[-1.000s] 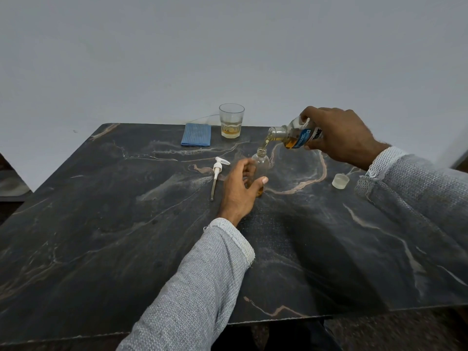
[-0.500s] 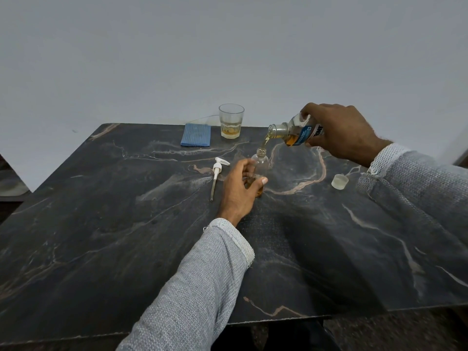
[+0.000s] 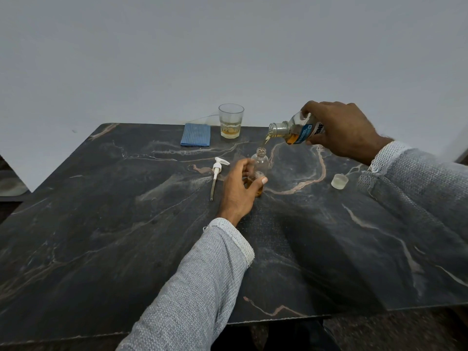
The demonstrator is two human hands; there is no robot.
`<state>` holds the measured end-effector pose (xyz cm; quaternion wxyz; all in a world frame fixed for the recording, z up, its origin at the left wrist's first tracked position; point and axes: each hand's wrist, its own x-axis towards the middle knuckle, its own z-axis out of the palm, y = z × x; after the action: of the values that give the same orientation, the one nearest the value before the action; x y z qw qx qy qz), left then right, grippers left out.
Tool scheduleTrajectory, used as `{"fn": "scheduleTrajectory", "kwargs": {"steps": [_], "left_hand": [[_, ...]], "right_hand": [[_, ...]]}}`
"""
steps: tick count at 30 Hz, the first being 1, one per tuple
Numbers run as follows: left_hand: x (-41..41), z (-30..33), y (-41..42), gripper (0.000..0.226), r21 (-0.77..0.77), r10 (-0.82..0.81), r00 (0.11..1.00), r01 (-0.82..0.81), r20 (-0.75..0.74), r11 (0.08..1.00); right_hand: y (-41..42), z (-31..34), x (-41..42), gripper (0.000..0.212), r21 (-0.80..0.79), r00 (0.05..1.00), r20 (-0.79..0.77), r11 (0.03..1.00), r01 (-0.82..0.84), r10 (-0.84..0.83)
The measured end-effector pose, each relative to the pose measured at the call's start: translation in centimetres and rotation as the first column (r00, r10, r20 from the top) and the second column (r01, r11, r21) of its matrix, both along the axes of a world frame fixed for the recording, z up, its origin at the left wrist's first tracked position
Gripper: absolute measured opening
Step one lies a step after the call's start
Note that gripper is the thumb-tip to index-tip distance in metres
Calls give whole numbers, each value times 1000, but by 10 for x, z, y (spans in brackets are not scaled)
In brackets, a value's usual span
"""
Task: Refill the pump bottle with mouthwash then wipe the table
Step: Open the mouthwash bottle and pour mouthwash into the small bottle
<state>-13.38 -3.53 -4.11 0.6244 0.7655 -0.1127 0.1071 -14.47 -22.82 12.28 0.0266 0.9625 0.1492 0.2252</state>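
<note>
Amber mouthwash runs in a thin stream from the tilted mouthwash bottle (image 3: 296,131) down into the open neck of the small pump bottle (image 3: 260,163), which stands upright near the middle of the dark marbled desk (image 3: 101,236); the right hand (image 3: 339,131) holds the mouthwash bottle from above, fingers wrapped round its labelled body, its mouth just above and to the right of the pump bottle's neck; the left hand (image 3: 236,188) steadies the pump bottle low down, its fingers (image 3: 249,167) and thumb curled round the lower body, where amber liquid has gathered; just left of that hand the white pump head (image 3: 218,169) lies flat with its dip tube pointing toward the near edge; a clear cap (image 3: 338,181) sits apart on the right, near the grey sleeve (image 3: 417,183); at the far edge, against the pale wall, a folded blue cloth (image 3: 195,138) lies just beside a glass (image 3: 230,120) holding a little amber liquid; the broad near-left part of the desk shows only bare stone down to its front edge.
</note>
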Motion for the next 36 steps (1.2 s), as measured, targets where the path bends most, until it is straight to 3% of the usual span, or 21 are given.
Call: {"fn": "scheduleTrajectory", "kwargs": {"steps": [36], "left_hand": [[1,-1,0,49,-6,-1,1000,1,3,1000]], "right_hand": [[0,0,2,49,-21,1000,21,1000,8,-7]]}}
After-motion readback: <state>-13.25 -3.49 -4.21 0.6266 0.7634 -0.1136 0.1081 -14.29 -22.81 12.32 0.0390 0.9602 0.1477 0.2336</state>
